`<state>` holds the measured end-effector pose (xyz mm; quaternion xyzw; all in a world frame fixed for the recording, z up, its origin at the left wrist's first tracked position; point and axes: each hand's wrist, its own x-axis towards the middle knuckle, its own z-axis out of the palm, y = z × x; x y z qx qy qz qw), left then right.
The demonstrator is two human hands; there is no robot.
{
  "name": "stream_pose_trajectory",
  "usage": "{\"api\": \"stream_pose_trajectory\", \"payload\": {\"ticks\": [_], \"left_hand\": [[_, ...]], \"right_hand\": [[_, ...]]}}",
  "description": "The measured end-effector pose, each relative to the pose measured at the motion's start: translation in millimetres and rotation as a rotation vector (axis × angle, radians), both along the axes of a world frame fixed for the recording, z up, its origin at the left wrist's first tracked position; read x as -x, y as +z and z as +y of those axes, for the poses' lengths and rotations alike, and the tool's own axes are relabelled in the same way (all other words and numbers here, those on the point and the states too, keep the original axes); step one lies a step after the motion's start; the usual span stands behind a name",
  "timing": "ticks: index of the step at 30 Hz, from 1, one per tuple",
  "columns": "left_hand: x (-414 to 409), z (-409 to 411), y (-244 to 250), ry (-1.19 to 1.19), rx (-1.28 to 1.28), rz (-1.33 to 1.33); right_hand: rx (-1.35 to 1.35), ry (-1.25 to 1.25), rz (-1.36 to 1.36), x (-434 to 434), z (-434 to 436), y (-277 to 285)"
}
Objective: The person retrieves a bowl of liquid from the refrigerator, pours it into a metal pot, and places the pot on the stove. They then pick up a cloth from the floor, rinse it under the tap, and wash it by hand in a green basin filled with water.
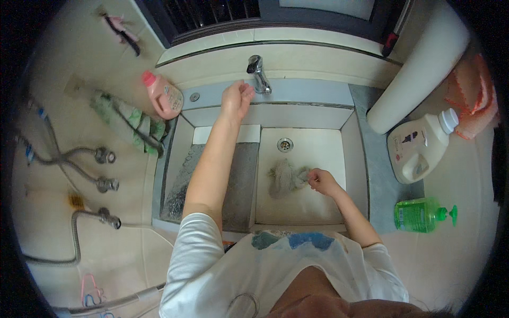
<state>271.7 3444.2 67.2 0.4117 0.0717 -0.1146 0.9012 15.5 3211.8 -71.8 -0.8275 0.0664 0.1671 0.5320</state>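
My left hand (237, 100) is raised beside the chrome faucet (260, 77), just left of its spout. Its fingers are loosely curled, and I see nothing in them. Down in the basin, my right hand (324, 183) has its fingertips closed on the right end of a wet, crumpled greyish cloth (283, 181). That cloth lies on the floor of the white laundry sink (302, 214), below the round metal drain (285, 145). I cannot tell whether water is running.
Left of the basin slopes a grey ribbed washboard (240, 183). A pink detergent bottle (165, 97) stands at the back left. On the right are a white pipe (421, 67), a white detergent jug (417, 147) and a green pump bottle (417, 215). A green cloth (135, 123) hangs left.
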Motion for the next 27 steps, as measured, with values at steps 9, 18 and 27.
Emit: {"api": "stream_pose_trajectory", "payload": {"ticks": [9, 18, 27], "left_hand": [[-27.9, -25.7, 48.2, -0.001, 0.243, -0.05], [27.1, 9.0, -140.3, -0.107, -0.307, 0.132], [16.0, -33.6, -222.3, -0.392, 0.558, 0.116]], "right_hand": [[0.609, 0.199, -0.199, -57.1, 37.3, -70.3], [0.045, -0.259, -0.174, -157.3, 53.2, -80.3], [0.127, 0.028, -0.757, -206.1, 93.5, -23.2]]}}
